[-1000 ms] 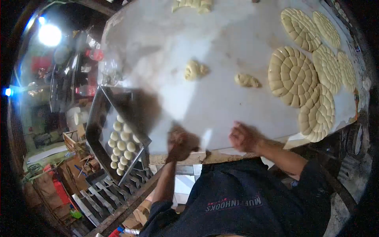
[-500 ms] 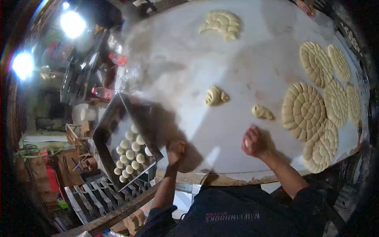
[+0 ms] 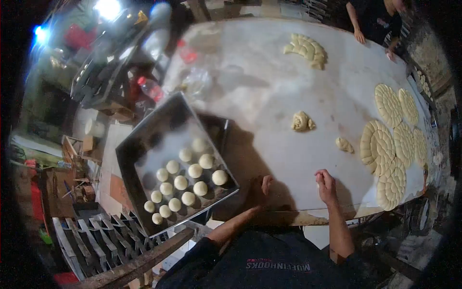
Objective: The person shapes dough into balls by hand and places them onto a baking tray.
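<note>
My left hand (image 3: 261,188) is low over the near edge of the table (image 3: 269,144), right of a metal tray (image 3: 168,138); it lies in shadow and its fingers are unclear. Farther right, my right hand (image 3: 327,186) is closed above the tabletop, fingers curled together, and whatever may be inside is hidden. A small twisted dough piece (image 3: 344,144) is beyond it. Another dough lump (image 3: 301,122) rests farther back to the left. Several round dough balls (image 3: 180,182) sit in the tray.
Several flat, segmented dough rounds (image 3: 377,146) cover the table's right side. A curved dough piece (image 3: 308,50) lies at the back. A co-worker (image 3: 380,21) leans at the far right corner. Red-capped bottles (image 3: 151,89) and clear plastic (image 3: 196,82) are at the left.
The view has swung left, bringing the tray nearer and more of the co-worker into sight. My hands are closer together, and my right hand stays curled.
</note>
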The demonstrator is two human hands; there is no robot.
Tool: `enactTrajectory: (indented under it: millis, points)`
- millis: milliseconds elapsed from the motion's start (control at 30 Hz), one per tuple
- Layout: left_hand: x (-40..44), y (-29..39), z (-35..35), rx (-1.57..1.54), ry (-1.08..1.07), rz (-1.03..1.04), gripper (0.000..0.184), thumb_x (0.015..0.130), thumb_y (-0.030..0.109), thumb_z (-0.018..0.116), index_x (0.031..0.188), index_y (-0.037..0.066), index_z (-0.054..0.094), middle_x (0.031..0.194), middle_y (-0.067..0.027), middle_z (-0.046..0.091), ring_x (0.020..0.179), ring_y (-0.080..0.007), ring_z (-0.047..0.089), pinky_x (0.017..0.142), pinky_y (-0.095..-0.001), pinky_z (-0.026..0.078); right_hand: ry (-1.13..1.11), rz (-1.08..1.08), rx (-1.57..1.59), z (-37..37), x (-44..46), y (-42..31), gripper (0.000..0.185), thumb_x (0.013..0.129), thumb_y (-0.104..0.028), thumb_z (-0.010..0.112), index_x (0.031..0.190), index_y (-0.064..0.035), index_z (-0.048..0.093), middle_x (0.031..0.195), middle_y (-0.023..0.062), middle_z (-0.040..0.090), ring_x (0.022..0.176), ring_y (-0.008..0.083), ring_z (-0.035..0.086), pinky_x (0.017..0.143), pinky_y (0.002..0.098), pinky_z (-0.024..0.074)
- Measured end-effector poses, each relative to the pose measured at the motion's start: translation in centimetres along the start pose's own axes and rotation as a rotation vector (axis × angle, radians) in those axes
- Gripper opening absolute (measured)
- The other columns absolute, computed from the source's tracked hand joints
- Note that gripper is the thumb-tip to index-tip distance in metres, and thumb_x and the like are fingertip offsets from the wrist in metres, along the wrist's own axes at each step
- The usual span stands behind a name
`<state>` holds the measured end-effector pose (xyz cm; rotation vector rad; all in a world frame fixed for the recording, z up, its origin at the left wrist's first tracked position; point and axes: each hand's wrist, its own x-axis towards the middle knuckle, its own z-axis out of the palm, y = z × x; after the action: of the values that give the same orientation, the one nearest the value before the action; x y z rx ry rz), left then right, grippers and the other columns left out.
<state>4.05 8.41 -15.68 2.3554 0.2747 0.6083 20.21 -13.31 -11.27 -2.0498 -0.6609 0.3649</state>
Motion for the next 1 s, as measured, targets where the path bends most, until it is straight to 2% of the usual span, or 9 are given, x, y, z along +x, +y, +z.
enactTrajectory:
  millis: [67,133,200,433,633,733,833,900,1000]
  points:
    - [1.5,3.9,-4.7,-0.414,-0.275,-0.260,0.054,0.084,0.007,0.060,0.134,0.009,0.042,0.121,-0.0142,0.055,0.113,-0.0330,0.052,0.098,-0.0405,0.042,-0.243,0.298,0.407,1.9,-1.4,-0.5,0.031,0.100,-0.031,0.045,0.098,-0.0030,0.057,0.090,0.0050,0.055,0.085,0.0182,0.053,0.077,0.0369,0.0450]
    - [2.7,6.8,-8.4,-0.620,-0.421,-0.375,0.058,0.083,0.006,0.061,0.137,0.011,0.040,0.122,-0.0141,0.055,0.114,-0.0327,0.052,0.098,-0.0401,0.042,-0.218,0.013,0.620,7.4,-3.2,-1.9,0.043,0.100,-0.043,0.042,0.105,-0.0017,0.055,0.102,0.0086,0.057,0.087,0.0191,0.054,0.080,0.0383,0.0453]
    - [4.3,8.4,-10.8,-0.473,-0.401,-0.129,0.061,0.080,-0.001,0.061,0.137,0.012,0.041,0.120,-0.0151,0.056,0.114,-0.0325,0.051,0.098,-0.0397,0.043,-0.112,-0.277,0.590,10.5,-3.6,-2.8,0.047,0.100,-0.045,0.043,0.107,-0.0001,0.053,0.109,0.0133,0.058,0.090,0.0202,0.055,0.080,0.0392,0.0450]
    - [4.7,7.1,-12.5,-0.327,-0.362,0.035,0.056,0.074,-0.002,0.062,0.128,-0.002,0.046,0.117,-0.0241,0.050,0.112,-0.0426,0.049,0.098,-0.0430,0.044,-0.072,-0.254,-0.038,4.6,-1.0,-17.7,0.019,0.092,-0.013,0.058,0.079,0.0009,0.058,0.067,0.0109,0.055,0.058,0.0272,0.059,0.057,0.0372,0.0480]
    - [5.7,8.2,-13.1,-0.461,-0.566,-0.095,0.029,0.083,0.014,0.057,0.103,-0.006,0.054,0.088,-0.0282,0.059,0.091,-0.0473,0.057,0.083,-0.0473,0.046,0.115,-0.625,-0.373,5.1,2.9,-12.2,0.012,0.086,-0.010,0.061,0.079,-0.0025,0.056,0.074,0.0123,0.057,0.061,0.0334,0.059,0.056,0.0421,0.0502]
    - [7.1,10.9,-14.6,-0.446,-0.690,-0.112,0.024,0.083,0.013,0.057,0.096,-0.006,0.054,0.092,-0.0287,0.060,0.091,-0.0460,0.059,0.082,-0.0464,0.047,0.017,-0.434,-0.412,4.4,9.7,-8.0,0.020,0.091,-0.022,0.060,0.092,-0.0017,0.057,0.089,0.0163,0.060,0.073,0.0357,0.064,0.061,0.0456,0.0526]
    - [7.7,11.9,-11.3,-0.300,-0.409,-0.250,0.028,0.084,0.019,0.060,0.101,-0.002,0.052,0.091,-0.0255,0.063,0.087,-0.0420,0.062,0.079,-0.0450,0.048,0.357,-0.703,-0.328,4.1,18.3,-4.9,0.020,0.089,-0.021,0.061,0.097,-0.0023,0.058,0.102,0.0182,0.057,0.078,0.0368,0.064,0.069,0.0465,0.0536]
    - [7.5,10.4,-7.7,-0.196,-0.253,-0.527,0.029,0.085,0.017,0.064,0.106,0.001,0.050,0.095,-0.0259,0.062,0.088,-0.0403,0.061,0.077,-0.0433,0.049,0.177,-0.519,-0.307,4.2,20.8,-2.5,0.020,0.089,-0.020,0.060,0.097,-0.0025,0.059,0.105,0.0178,0.056,0.080,0.0360,0.064,0.070,0.0459,0.0538]
    - [3.0,5.8,-2.2,0.123,0.009,-0.366,0.029,0.085,0.016,0.065,0.107,0.001,0.051,0.105,-0.0223,0.059,0.091,-0.0384,0.058,0.078,-0.0456,0.047,-0.056,-0.267,-0.278,1.9,17.5,-3.7,0.018,0.090,-0.018,0.056,0.098,-0.0018,0.059,0.102,0.0202,0.053,0.083,0.0353,0.062,0.068,0.0459,0.0539]
